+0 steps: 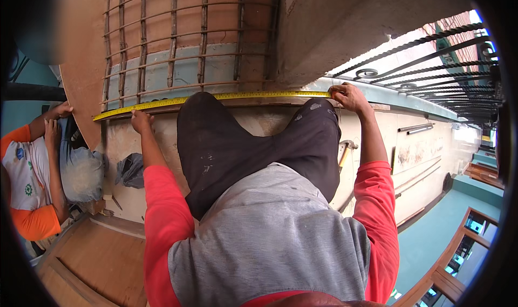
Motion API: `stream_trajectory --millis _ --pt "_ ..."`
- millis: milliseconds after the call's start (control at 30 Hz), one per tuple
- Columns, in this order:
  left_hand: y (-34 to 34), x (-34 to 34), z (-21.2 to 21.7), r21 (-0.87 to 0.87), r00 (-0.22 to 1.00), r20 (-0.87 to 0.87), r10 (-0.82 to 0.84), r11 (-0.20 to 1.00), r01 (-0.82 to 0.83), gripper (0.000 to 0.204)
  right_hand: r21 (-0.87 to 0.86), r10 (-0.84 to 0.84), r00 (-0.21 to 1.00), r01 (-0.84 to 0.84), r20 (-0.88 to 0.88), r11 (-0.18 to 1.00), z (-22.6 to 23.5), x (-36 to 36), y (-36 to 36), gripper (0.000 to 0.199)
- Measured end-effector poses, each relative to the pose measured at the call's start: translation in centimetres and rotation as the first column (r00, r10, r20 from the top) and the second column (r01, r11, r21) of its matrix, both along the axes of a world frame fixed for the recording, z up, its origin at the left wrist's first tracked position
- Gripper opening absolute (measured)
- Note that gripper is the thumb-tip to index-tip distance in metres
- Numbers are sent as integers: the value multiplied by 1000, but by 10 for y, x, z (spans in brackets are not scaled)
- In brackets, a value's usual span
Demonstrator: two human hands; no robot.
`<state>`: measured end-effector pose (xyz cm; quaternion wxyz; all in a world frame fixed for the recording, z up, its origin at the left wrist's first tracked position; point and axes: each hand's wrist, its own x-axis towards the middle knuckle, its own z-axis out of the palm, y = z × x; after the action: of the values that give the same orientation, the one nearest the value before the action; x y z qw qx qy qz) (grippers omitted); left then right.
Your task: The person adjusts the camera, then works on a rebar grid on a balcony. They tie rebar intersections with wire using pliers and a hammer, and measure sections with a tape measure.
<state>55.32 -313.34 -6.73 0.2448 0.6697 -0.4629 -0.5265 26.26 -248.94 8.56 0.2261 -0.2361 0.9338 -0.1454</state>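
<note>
Along the ledge, the tape measure (216, 97) runs left-right, right hand (349, 97) pinching it, left hand (141, 120) closed below.

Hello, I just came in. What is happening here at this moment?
A person in a grey and red top crouches on a ledge and stretches a yellow measuring tape along the base of a rusty rebar cage. The right hand pins the tape at one end near a concrete beam; the left hand rests just below the tape farther along. Another person in an orange and white shirt stands at the left.
</note>
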Motion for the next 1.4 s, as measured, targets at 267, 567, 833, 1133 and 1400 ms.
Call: stream_trajectory --millis 267,567,833,1133,1400 --pt "-20 -8 0 42 973 119 -198 980 194 61 1 97 995 -97 -35 995 -19 -5 16 36" --pt "-21 5 -9 96 991 -50 -125 987 130 57 -33 71 997 -72 -31 997 -39 -11 25 36" --pt "-32 7 -20 92 989 -108 -97 990 108 54 -73 63 998 -63 0 995 -39 -13 22 38" --pt "-23 4 -11 114 991 20 -131 985 128 50 -63 60 998 -60 -8 996 -45 -17 25 38" --pt "-10 -6 -7 142 988 19 -153 979 149 49 -18 30 999 -30 29 999 -44 -18 32 38"
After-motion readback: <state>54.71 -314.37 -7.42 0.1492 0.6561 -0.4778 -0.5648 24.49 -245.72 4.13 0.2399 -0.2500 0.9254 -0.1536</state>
